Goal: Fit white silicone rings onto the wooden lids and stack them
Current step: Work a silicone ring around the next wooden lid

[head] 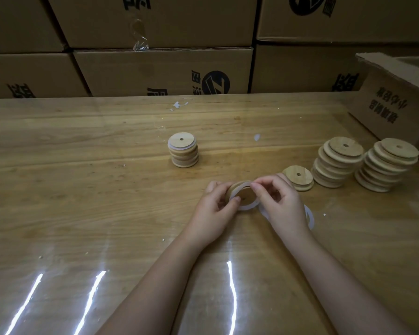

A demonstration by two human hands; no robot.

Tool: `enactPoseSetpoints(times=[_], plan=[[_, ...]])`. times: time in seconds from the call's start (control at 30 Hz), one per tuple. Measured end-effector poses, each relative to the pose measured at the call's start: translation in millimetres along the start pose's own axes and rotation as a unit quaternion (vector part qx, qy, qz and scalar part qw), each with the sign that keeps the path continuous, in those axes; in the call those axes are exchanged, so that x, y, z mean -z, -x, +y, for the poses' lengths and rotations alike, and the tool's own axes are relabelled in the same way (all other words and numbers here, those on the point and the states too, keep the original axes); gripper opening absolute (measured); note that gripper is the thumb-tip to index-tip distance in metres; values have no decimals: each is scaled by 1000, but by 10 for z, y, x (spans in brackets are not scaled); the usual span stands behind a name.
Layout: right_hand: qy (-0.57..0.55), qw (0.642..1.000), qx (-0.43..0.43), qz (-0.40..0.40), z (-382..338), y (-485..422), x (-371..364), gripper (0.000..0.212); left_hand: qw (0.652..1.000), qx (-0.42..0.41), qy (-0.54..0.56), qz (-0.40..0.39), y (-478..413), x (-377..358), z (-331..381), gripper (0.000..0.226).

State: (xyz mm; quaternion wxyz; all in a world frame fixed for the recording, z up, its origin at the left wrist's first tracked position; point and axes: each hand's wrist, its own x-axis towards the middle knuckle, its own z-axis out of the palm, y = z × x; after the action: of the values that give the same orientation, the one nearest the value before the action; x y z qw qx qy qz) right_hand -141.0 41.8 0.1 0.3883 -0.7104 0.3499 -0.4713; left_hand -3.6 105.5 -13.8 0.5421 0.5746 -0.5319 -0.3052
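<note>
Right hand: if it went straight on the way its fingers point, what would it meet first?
The right hand points left, slightly away, and pinches the ring on the lid. Pushing on, it would probably meet the left hand gripping the lid's other side; depth is unclear.

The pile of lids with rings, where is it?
In the head view, the short stack of round wooden lids with white silicone rings stands on the wooden table beyond the left hand, left of the bare lid stacks.

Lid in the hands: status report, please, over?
Left hand grips lid. Right hand pinches ring onto its edge, not fully seated. Ringed stack stands beyond; spare rings by right wrist. Nothing blocking.
</note>
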Motion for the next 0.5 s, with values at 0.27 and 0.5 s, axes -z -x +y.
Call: enactPoseSetpoints(times=[0.27,0.5], plan=[[6,1000,4,6,28,-22,14,20,999,-18,30,30,22,-11,8,33],[-32,999,4,-21,90,-55,57,25,996,4,74,50,7,-8,3,19]])
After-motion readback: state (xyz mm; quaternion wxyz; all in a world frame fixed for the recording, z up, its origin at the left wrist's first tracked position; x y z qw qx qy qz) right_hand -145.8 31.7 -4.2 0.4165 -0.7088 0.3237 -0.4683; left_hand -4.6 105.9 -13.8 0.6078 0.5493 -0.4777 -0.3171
